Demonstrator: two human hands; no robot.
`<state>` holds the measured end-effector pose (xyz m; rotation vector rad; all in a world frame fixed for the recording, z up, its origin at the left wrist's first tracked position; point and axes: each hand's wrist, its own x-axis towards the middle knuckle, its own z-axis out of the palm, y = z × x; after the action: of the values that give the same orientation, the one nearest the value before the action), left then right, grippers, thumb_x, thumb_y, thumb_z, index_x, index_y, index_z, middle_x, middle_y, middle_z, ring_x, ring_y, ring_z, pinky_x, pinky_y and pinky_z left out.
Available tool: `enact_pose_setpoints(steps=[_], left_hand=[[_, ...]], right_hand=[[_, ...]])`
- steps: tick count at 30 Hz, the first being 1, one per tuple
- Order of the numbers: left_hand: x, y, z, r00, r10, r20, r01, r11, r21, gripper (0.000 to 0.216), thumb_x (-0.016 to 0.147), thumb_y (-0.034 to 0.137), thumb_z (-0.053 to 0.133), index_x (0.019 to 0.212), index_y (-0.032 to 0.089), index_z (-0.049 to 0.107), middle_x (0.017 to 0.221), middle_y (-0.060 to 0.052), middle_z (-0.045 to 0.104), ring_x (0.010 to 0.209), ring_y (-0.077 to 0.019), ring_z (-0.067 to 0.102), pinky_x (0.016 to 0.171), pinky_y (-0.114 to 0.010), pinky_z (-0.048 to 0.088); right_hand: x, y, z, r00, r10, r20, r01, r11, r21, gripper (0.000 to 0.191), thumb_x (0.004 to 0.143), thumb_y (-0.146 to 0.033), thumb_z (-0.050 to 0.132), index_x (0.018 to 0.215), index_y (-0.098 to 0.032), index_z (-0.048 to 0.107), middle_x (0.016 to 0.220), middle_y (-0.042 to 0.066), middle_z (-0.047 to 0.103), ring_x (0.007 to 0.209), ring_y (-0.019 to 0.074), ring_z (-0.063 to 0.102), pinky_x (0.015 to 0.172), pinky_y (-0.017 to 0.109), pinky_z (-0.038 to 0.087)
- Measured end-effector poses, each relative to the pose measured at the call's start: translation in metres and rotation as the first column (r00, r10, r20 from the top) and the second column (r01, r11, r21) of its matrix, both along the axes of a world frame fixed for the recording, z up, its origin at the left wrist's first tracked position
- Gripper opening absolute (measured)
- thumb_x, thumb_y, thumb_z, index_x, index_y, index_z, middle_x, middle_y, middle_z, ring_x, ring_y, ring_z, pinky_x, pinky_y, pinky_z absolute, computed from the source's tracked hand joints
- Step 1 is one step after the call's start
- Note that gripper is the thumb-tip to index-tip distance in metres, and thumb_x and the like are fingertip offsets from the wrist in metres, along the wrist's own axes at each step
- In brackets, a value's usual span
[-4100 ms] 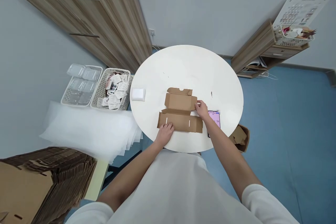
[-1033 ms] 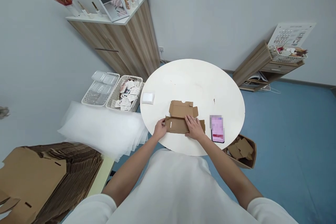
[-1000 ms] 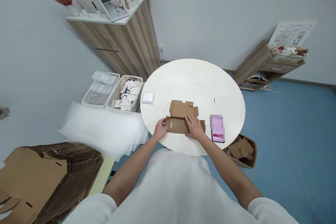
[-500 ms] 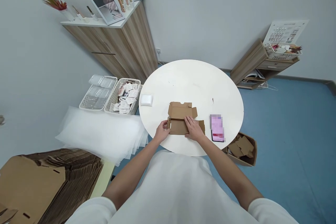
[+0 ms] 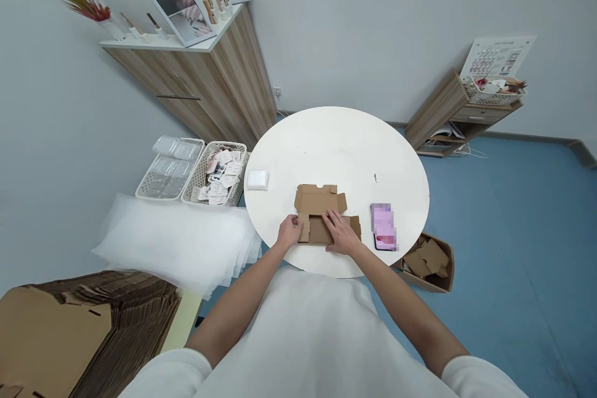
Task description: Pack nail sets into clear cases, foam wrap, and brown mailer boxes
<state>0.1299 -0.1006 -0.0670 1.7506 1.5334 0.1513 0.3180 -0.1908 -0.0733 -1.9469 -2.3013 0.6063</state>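
A brown cardboard box blank (image 5: 319,202) lies partly folded on the round white table (image 5: 340,143), near its front edge. My left hand (image 5: 288,231) grips the blank's left end flap, which is turned inward. My right hand (image 5: 342,232) lies flat on the blank's near panel, fingers spread, pressing it down. The far panel with its tabs lies flat on the table behind my hands.
A phone (image 5: 383,226) lies right of the blank, a small white pad (image 5: 257,180) to its left. Two white baskets (image 5: 193,169), white foam sheets (image 5: 172,239) and a stack of flat cardboard (image 5: 84,329) stand to the left. A carton of scraps (image 5: 426,259) sits on the floor at right.
The blank has been folded narrower since 4 s ago. In the last second my left hand has pushed the left end flap inward; my right hand stays pressed on the near panel.
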Motion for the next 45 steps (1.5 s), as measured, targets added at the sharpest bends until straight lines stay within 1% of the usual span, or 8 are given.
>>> enact_pose_setpoints(steps=[10, 19, 28, 31, 33, 36, 38, 45], left_hand=[[-0.001, -0.003, 0.005, 0.993, -0.11, -0.042, 0.111, 0.994, 0.008, 0.023, 0.08, 0.026, 0.043, 0.097, 0.015, 0.052, 0.091, -0.007, 0.063, 0.082, -0.0174, 0.059, 0.067, -0.026, 0.043], [0.002, 0.0, 0.009, 0.943, -0.191, -0.272, 0.215, 0.975, 0.062, 0.017, 0.076, 0.015, 0.041, 0.09, 0.017, 0.05, 0.089, -0.009, 0.062, 0.08, -0.0206, 0.058, 0.061, -0.027, 0.039], [0.008, -0.003, 0.012, 0.933, -0.194, -0.304, 0.226, 0.971, 0.075, 0.018, 0.077, 0.017, 0.041, 0.091, 0.015, 0.051, 0.089, -0.01, 0.061, 0.082, -0.0215, 0.058, 0.064, -0.029, 0.04], [0.004, -0.008, 0.014, 0.958, -0.227, -0.176, 0.241, 0.969, 0.062, 0.032, 0.079, 0.027, 0.043, 0.11, 0.015, 0.045, 0.095, -0.009, 0.06, 0.087, -0.0201, 0.058, 0.068, -0.028, 0.041], [-0.001, -0.012, 0.017, 0.955, -0.275, -0.106, 0.284, 0.955, 0.083, 0.056, 0.078, 0.038, 0.046, 0.127, 0.016, 0.029, 0.11, -0.011, 0.055, 0.095, -0.0205, 0.055, 0.073, -0.029, 0.042], [-0.008, -0.015, 0.026, 0.907, -0.387, -0.166, 0.407, 0.908, 0.103, 0.095, 0.066, 0.051, 0.058, 0.136, 0.018, 0.002, 0.124, -0.015, 0.042, 0.102, -0.0252, 0.052, 0.074, -0.031, 0.042], [-0.009, -0.015, 0.032, 0.844, -0.458, -0.281, 0.49, 0.87, 0.054, 0.113, 0.056, 0.054, 0.065, 0.137, 0.02, -0.005, 0.119, -0.015, 0.045, 0.096, -0.028, 0.055, 0.07, -0.032, 0.042], [0.01, -0.001, 0.043, 0.674, -0.572, -0.467, 0.61, 0.788, -0.085, 0.118, 0.049, 0.053, 0.07, 0.137, 0.024, -0.003, 0.1, -0.012, 0.057, 0.086, -0.0293, 0.058, 0.065, -0.033, 0.042]], right_hand=[[-0.002, -0.001, 0.007, 0.996, -0.038, 0.076, 0.041, 0.999, -0.029, 0.112, 0.053, -0.051, 0.068, 0.139, -0.018, 0.003, 0.145, 0.016, 0.009, 0.132, 0.032, 0.005, 0.101, 0.05, 0.014], [-0.005, -0.004, 0.007, 0.994, -0.05, 0.093, 0.051, 0.999, -0.012, 0.106, 0.057, -0.048, 0.066, 0.139, -0.018, 0.007, 0.144, 0.016, 0.01, 0.131, 0.0322, 0.007, 0.101, 0.049, 0.015], [-0.008, -0.003, 0.008, 0.994, -0.06, 0.092, 0.062, 0.998, -0.011, 0.105, 0.057, -0.043, 0.067, 0.139, -0.018, 0.006, 0.145, 0.015, 0.009, 0.132, 0.0316, 0.007, 0.101, 0.048, 0.017], [-0.008, -0.002, 0.007, 0.995, -0.068, 0.077, 0.068, 0.998, -0.008, 0.104, 0.058, -0.042, 0.067, 0.138, -0.018, 0.006, 0.145, 0.015, 0.008, 0.132, 0.0315, 0.006, 0.101, 0.046, 0.018], [-0.007, -0.001, 0.006, 0.996, -0.066, 0.065, 0.067, 0.998, -0.006, 0.103, 0.058, -0.041, 0.066, 0.138, -0.017, 0.005, 0.145, 0.015, 0.008, 0.132, 0.0314, 0.005, 0.101, 0.045, 0.018], [-0.006, 0.001, 0.004, 0.996, -0.066, 0.053, 0.066, 0.998, -0.006, 0.103, 0.058, -0.039, 0.066, 0.138, -0.017, 0.005, 0.145, 0.015, 0.009, 0.132, 0.0312, 0.005, 0.101, 0.045, 0.019], [-0.006, 0.001, 0.004, 0.996, -0.07, 0.052, 0.07, 0.998, -0.003, 0.103, 0.058, -0.038, 0.067, 0.138, -0.017, 0.005, 0.145, 0.015, 0.009, 0.132, 0.031, 0.005, 0.101, 0.044, 0.019], [-0.011, 0.007, 0.005, 0.997, -0.071, 0.035, 0.072, 0.997, -0.012, 0.103, 0.057, -0.037, 0.069, 0.138, -0.017, 0.009, 0.144, 0.015, 0.01, 0.132, 0.0323, 0.005, 0.101, 0.045, 0.02]])
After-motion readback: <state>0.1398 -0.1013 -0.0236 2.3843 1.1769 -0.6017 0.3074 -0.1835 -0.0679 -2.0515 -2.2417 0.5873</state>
